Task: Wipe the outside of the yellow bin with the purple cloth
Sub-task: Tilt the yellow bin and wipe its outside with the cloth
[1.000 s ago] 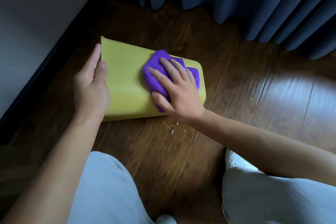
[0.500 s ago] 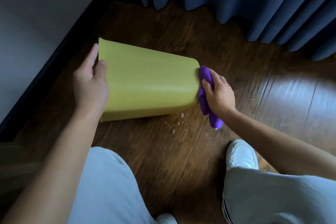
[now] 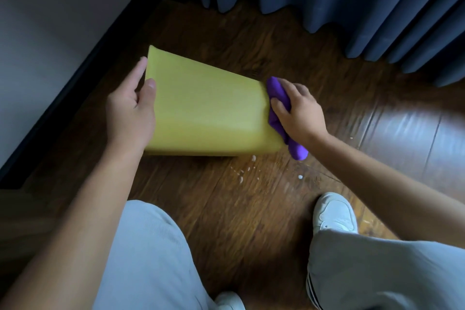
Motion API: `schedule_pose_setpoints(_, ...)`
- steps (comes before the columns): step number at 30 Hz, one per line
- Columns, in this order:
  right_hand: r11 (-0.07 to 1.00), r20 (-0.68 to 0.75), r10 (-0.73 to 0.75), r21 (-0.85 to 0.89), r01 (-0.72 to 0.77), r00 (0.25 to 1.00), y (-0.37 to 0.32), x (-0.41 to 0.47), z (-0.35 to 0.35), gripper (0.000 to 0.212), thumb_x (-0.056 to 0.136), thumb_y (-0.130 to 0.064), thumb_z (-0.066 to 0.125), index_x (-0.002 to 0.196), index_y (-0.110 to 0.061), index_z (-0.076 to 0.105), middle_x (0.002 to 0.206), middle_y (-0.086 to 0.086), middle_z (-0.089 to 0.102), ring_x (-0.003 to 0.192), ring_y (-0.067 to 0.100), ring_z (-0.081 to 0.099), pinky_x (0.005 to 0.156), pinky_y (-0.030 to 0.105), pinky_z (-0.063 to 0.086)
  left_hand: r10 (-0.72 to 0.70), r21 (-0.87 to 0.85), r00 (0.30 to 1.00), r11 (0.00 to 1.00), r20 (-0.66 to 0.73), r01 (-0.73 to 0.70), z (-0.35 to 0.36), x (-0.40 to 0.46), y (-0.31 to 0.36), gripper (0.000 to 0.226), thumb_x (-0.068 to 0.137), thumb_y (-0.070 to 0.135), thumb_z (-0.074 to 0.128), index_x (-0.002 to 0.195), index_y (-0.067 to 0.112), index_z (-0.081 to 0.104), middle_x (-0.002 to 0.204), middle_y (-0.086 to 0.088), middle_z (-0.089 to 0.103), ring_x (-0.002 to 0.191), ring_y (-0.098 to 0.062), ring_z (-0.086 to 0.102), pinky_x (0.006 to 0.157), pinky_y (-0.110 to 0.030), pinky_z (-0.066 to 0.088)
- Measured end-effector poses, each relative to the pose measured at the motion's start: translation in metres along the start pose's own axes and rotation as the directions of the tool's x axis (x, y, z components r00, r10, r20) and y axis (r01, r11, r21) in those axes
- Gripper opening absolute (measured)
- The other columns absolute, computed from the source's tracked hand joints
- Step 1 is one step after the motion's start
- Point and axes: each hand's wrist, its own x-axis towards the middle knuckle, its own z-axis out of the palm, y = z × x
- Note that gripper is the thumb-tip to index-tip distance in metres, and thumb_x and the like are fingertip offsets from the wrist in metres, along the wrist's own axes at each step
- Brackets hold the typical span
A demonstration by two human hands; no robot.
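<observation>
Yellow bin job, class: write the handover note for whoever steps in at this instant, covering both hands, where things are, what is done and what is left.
Left hand: grip on the open rim end of the yellow bin, which lies on its side on the wooden floor.
Right hand: grip shut on the purple cloth, pressed against the bin's base end.
Done: cannot tell from this view which faces are clean.
Left: finish the base, then the sides; white crumbs lie on the floor near the bin.

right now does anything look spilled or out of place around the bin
Yes. Small pale crumbs lie scattered on the wooden floor just below the yellow bin's narrow end. The bin itself lies tipped on its side, though both hands are holding it for wiping.
</observation>
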Motion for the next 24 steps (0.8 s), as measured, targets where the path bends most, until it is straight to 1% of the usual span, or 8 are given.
schedule_pose_setpoints(2,0.999,0.015,-0.041,-0.006,0.041,0.999,0.006,-0.02,0.008,0.053,0.101,-0.045,0.055,0.152,-0.032,0.045,0.147,0.007,0.052,0.126,0.035,0.058,0.098,0.047,0.053,-0.04,-0.019,0.999,0.999,-0.022,0.039,-0.003,0.007,-0.005,0.043,0.106,0.026,0.05,0.149,0.032,0.049,0.14,0.016,0.057,0.118,0.008,0.058,0.097,-0.006,0.043)
schedule_pose_setpoints(5,0.988,0.034,-0.153,-0.03,0.154,0.988,0.015,-0.043,0.01,0.053,0.097,-0.042,0.065,0.147,-0.031,0.054,0.147,0.008,0.055,0.128,0.033,0.059,0.097,0.048,0.055,-0.095,-0.044,0.995,0.995,-0.03,0.094,-0.008,0.016,-0.009,0.043,0.106,0.026,0.05,0.149,0.031,0.049,0.143,0.014,0.056,0.126,0.0,0.056,0.108,-0.024,0.045)
schedule_pose_setpoints(12,0.966,0.028,-0.256,-0.016,0.257,0.966,0.014,-0.065,-0.001,0.052,0.084,-0.035,0.073,0.135,-0.031,0.065,0.135,0.0,0.061,0.116,0.024,0.065,0.087,0.042,0.059,-0.093,-0.037,0.993,0.995,0.068,0.096,0.001,0.046,0.013,0.043,0.107,0.027,0.05,0.15,0.03,0.048,0.147,0.013,0.054,0.126,0.001,0.053,0.098,-0.015,0.043)
schedule_pose_setpoints(15,0.945,0.063,-0.326,0.041,0.324,0.943,0.003,-0.053,-0.024,0.048,0.086,-0.037,0.068,0.133,-0.028,0.065,0.126,-0.001,0.066,0.113,0.021,0.067,0.091,0.041,0.057,-0.081,-0.011,0.99,0.997,0.113,0.083,0.011,0.074,0.024,0.05,0.101,0.027,0.054,0.15,0.027,0.048,0.152,0.009,0.051,0.133,-0.004,0.05,0.111,-0.025,0.042)
schedule_pose_setpoints(17,0.952,0.088,-0.307,0.027,0.305,0.948,-0.01,-0.036,-0.042,0.047,0.089,-0.041,0.062,0.134,-0.028,0.063,0.124,0.0,0.068,0.111,0.023,0.066,0.092,0.044,0.055,-0.083,-0.013,0.985,0.996,0.15,0.086,0.017,0.088,0.033,0.062,0.09,0.028,0.057,0.151,0.025,0.047,0.148,0.006,0.056,0.131,-0.009,0.056,0.113,-0.037,0.045)
schedule_pose_setpoints(20,0.97,0.158,-0.223,-0.064,0.235,0.962,-0.037,-0.007,-0.073,0.05,0.092,-0.045,0.056,0.141,-0.041,0.051,0.133,-0.005,0.064,0.116,0.024,0.063,0.096,0.044,0.053,-0.019,-0.017,0.954,1.0,0.299,0.025,0.023,0.087,0.045,0.069,0.088,0.027,0.056,0.155,0.029,0.04,0.141,0.003,0.062,0.123,-0.013,0.062,0.11,-0.042,0.048)
schedule_pose_setpoints(22,0.967,0.241,-0.162,-0.152,0.202,0.957,-0.06,0.013,-0.091,0.057,0.096,-0.044,0.055,0.15,-0.051,0.037,0.142,-0.005,0.06,0.123,0.026,0.059,0.1,0.043,0.051,0.067,-0.056,0.931,0.997,0.359,-0.05,0.028,0.074,0.048,0.065,0.095,0.027,0.057,0.157,0.031,0.035,0.147,0.0,0.057,0.128,-0.013,0.059,0.112,-0.038,0.046)
schedule_pose_setpoints(24,0.942,0.3,-0.132,-0.259,0.214,0.945,-0.082,0.032,-0.102,0.059,0.099,-0.045,0.051,0.152,-0.056,0.029,0.147,-0.003,0.056,0.13,0.029,0.056,0.103,0.043,0.049,0.172,-0.038,0.952,0.985,0.252,-0.168,0.034,0.057,0.046,0.058,0.1,0.027,0.056,0.155,0.029,0.039,0.145,-0.005,0.059,0.124,-0.011,0.061,0.105,-0.027,0.049)
